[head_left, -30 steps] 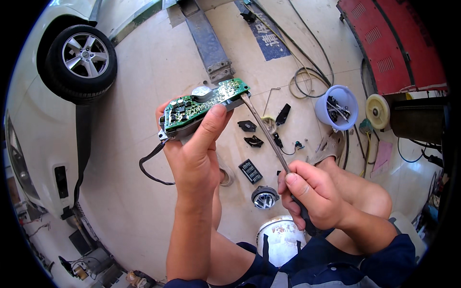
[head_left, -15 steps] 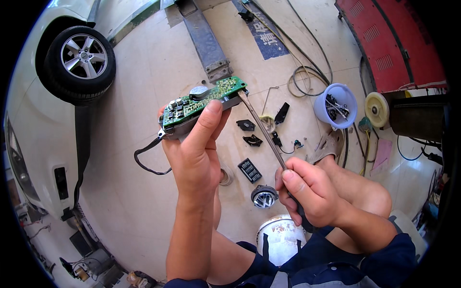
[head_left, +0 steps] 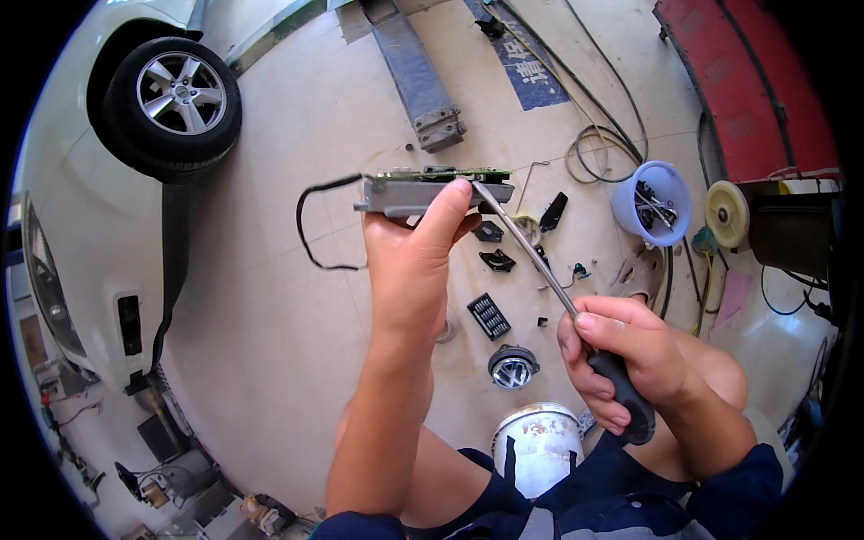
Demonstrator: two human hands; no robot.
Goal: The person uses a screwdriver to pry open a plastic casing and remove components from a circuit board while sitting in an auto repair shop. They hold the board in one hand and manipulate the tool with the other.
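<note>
My left hand [head_left: 414, 234] is closed around a grey housing [head_left: 396, 194], its thumb pressed along the near side. A green circuit board [head_left: 477, 174] lies on top of the housing, seen almost edge-on. From the housing's left end a black cable [head_left: 306, 216] loops down behind my wrist. My right hand [head_left: 625, 346] grips the dark handle of a flat-blade screwdriver [head_left: 526, 245]. The blade's tip meets the edge between board and housing, close to my left thumb; whether it sits inside the gap I cannot tell.
Below on the floor lie small black parts [head_left: 497, 261], a black bit case [head_left: 489, 316] and a round car emblem [head_left: 514, 367]. A blue bucket of tools [head_left: 621, 211] stands right, near a red cabinet [head_left: 738, 90]. A white car [head_left: 81, 225] fills the left; a white bucket [head_left: 540, 441] is close to me.
The housing has tipped, so the board's face, visible before, now shows only as an edge. Both hands appear further right in the view, and the screwdriver is still at the board's edge.
</note>
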